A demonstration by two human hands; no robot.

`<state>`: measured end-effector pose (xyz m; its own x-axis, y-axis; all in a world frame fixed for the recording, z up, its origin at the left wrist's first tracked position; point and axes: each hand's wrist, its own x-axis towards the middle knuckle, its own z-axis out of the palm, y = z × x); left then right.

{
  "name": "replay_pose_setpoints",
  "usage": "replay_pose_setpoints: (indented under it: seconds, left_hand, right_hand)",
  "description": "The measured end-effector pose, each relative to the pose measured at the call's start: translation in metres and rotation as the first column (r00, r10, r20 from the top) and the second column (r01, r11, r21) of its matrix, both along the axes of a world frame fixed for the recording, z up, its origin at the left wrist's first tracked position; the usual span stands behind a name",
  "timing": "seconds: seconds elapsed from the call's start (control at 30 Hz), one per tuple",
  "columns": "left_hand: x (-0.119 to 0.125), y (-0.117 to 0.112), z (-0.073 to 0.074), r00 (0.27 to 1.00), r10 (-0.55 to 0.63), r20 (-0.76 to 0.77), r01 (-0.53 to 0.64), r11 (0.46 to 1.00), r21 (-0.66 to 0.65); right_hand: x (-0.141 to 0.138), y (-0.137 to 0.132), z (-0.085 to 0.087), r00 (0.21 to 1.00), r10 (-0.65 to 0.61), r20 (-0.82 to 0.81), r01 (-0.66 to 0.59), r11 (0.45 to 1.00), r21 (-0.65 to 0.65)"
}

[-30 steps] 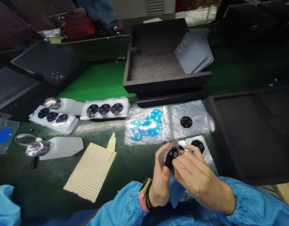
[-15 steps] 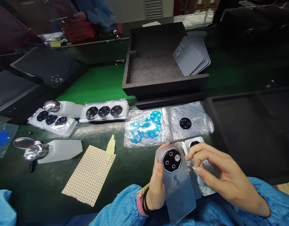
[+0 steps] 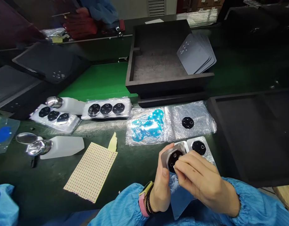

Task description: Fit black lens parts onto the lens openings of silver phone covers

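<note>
My left hand (image 3: 163,185) grips a silver-blue phone back cover (image 3: 179,201) by its edge, tilted up toward me. On the cover sits a black octagonal camera plate (image 3: 173,159) with ringed holes. My right hand (image 3: 201,179) is closed in a pinch over that plate, hiding part of it. A tiny white bit shows at its fingertips, too small to name. Just behind the hands, another silver phone cover (image 3: 207,154) with a black octagonal plate lies on the table, partly covered by my right hand.
Clear bags hold blue round film pieces (image 3: 148,127) and a black octagonal plate (image 3: 188,122). Stacked bagged plates (image 3: 106,109), white metal-topped bottles (image 3: 64,147) and a dotted sticker sheet (image 3: 91,171) lie left. A black foam tray (image 3: 158,66) bears grey covers (image 3: 196,55). Another person's blue sleeve (image 3: 103,11) shows behind.
My right hand has moved left onto the camera plate, fingers pinched closer together. The phone cover has turned slightly in my left hand. The view has shifted a little.
</note>
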<state>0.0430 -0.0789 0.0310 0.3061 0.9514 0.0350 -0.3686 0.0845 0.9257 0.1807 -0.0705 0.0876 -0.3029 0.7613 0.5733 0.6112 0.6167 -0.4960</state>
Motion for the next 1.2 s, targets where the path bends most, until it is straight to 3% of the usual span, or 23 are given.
replay_pose_setpoints:
  seconds: [0.23,0.37,0.57,1.03,1.2]
  left_hand:
    - [0.002,-0.003,0.000,0.995,0.029,-0.097,-0.026,0.999,0.037]
    - [0.002,0.000,0.003,0.991,0.021,-0.135,-0.013,0.998,0.055]
    - [0.002,0.003,0.006,0.985,0.046,-0.168,-0.012,0.980,0.196]
    - [0.001,0.007,0.008,0.980,0.004,-0.201,0.040,0.977,0.212]
    - [0.002,0.007,0.007,0.979,0.026,-0.200,0.014,0.980,0.196]
  right_hand:
    - [-0.002,-0.003,-0.004,0.988,-0.020,0.153,0.020,1.000,-0.002]
    - [-0.004,-0.004,-0.006,0.987,-0.022,0.161,0.022,1.000,0.000]
    - [-0.005,-0.004,-0.009,0.981,-0.039,0.188,0.037,0.999,0.015]
    - [-0.004,-0.005,-0.010,0.970,-0.052,0.237,0.051,0.999,0.010]
    - [-0.005,-0.004,-0.010,0.960,-0.072,0.272,0.054,0.996,0.070]
